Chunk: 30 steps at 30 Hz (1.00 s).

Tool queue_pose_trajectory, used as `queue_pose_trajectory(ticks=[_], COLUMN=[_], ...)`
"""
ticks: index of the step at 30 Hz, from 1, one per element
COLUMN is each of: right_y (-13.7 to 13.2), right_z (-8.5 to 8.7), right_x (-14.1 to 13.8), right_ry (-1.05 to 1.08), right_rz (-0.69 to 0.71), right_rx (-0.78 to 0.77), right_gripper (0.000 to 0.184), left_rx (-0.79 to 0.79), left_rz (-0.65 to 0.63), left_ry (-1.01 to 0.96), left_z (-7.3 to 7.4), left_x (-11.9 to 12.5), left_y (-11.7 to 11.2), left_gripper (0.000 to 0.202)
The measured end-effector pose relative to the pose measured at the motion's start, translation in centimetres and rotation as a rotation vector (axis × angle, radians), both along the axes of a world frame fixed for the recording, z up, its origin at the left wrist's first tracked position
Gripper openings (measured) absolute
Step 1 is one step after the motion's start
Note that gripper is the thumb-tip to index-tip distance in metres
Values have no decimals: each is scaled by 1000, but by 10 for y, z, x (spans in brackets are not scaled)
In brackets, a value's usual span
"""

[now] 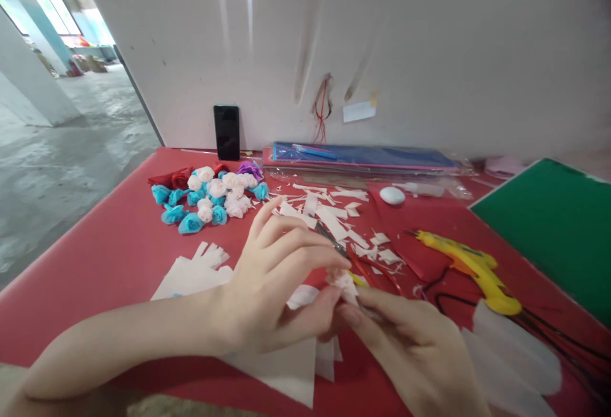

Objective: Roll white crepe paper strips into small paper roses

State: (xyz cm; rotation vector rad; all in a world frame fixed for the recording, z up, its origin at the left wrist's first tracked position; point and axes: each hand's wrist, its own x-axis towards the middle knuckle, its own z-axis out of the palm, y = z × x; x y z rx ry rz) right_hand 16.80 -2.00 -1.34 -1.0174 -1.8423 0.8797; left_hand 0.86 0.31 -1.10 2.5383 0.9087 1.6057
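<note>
My right hand (410,337) is closed in a pinch on the base of a small white paper flower (344,282). From the left, my left hand (281,283) reaches over it, with thumb and index fingertip closed on the petals and the other fingers lifted and curved. Just beyond the flower lies a pair of scissors (340,248) with red handles, partly covered by my fingers. White paper sheets (286,369) lie under my left wrist, and cut white scraps (331,221) are strewn behind my hands.
Blue, pale pink, red and purple paper flowers (191,223) are heaped at the left. A yellow glue gun (470,267) with black cord, white petal pieces (518,347) and a green board (554,232) lie right. A phone (226,132) leans against the back panel (286,35).
</note>
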Motion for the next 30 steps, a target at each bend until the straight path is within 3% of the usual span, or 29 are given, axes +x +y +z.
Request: queue_pose_trajectory(ticks=[7,11,17,21,30], right_y=[-2,-2,-1,0,0], right_z=[4,5,5,5,4], right_x=[2,3,2,2,-1], right_ry=[-61,-95,-117,-177,-171], right_rz=[10,16,-20,-33,-57], right_rx=[-25,-26,137,127,161], right_gripper=[25,30,25,25,24], left_rx=[306,451,485,563,644], left_rz=[175,185,204,236,281], left_ry=[199,277,310,277,206], left_z=[8,11,11,9,-4], left_x=[-9,-15,-15,-13,-13], left_y=[-2,-3,-4,-4,-1], left_gripper=[9,9,11,16,8])
